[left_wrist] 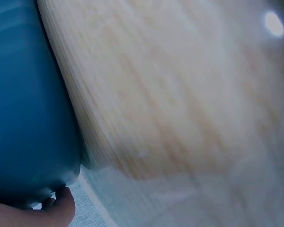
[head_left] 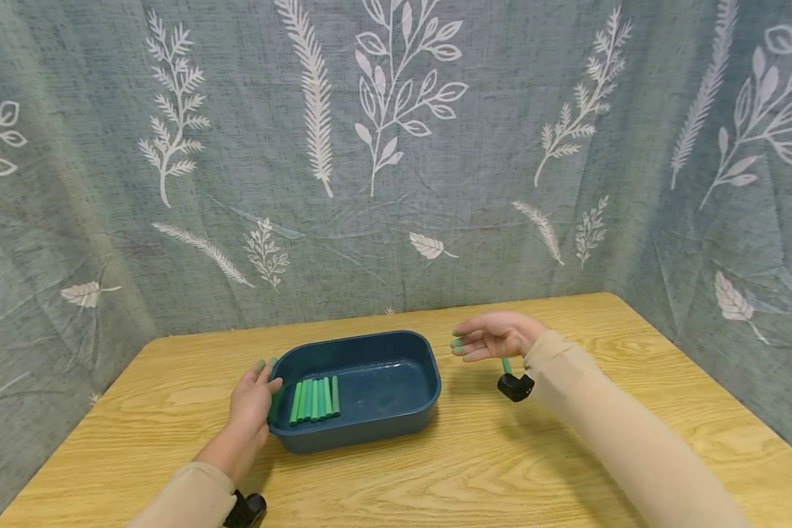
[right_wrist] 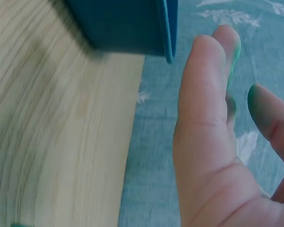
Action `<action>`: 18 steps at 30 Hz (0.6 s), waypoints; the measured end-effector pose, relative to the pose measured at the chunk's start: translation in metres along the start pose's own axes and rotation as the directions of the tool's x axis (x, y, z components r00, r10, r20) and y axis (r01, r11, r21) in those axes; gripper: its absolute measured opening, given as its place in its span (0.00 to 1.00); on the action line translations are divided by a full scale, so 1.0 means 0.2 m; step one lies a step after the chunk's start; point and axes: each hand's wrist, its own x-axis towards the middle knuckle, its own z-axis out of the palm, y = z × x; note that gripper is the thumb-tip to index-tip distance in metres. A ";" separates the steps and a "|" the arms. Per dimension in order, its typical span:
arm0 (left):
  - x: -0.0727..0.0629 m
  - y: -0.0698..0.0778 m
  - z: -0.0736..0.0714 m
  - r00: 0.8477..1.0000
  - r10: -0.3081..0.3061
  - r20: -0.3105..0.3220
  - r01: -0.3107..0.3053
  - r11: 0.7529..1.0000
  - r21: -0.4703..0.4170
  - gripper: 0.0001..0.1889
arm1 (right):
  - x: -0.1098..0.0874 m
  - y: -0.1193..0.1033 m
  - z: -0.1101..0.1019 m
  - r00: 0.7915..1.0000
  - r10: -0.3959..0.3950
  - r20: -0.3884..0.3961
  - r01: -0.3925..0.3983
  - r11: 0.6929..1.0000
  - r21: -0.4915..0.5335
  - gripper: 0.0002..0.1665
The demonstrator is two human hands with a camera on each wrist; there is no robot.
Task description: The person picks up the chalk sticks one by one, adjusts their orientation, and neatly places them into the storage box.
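A dark blue rectangular tray (head_left: pixel 389 433) stands on the wooden table, seen whole in the head view. Inside it, toward the left, several green chalk-like sticks (head_left: pixel 314 400) lie side by side in a row. My left hand (head_left: pixel 249 400) grips the tray's left end, its thumb over the rim and the fingers along the outside. To the right of the tray, my right hand (head_left: pixel 498 336) is raised over the table with relaxed fingers and holds nothing. Green smudges mark the fingertips (right_wrist: pixel 258 101) of that hand. Another green stick (head_left: pixel 507 365) lies below the right wrist, partly hidden.
The wooden table (head_left: pixel 383 484) reaches back to a grey-blue curtain (head_left: pixel 251 147) with white leaf prints, which also hangs at both sides. Black cameras are strapped to both wrists, the right one (head_left: pixel 516 386) low over the tabletop.
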 end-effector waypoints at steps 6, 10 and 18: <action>0.00 0.00 0.00 1.000 0.000 0.001 0.000 1.000 0.000 0.31 | -0.03 0.01 -0.07 1.000 -0.001 -0.012 0.001 1.000 0.001 0.29; -0.01 0.00 0.00 1.000 0.013 0.003 -0.013 1.000 -0.001 0.31 | -0.05 0.03 -0.12 1.000 0.001 -0.024 -0.001 1.000 0.000 0.27; -0.02 0.01 0.01 1.000 0.020 0.003 -0.020 1.000 0.003 0.30 | -0.08 0.07 -0.20 0.999 -0.001 -0.039 0.001 1.000 0.000 0.28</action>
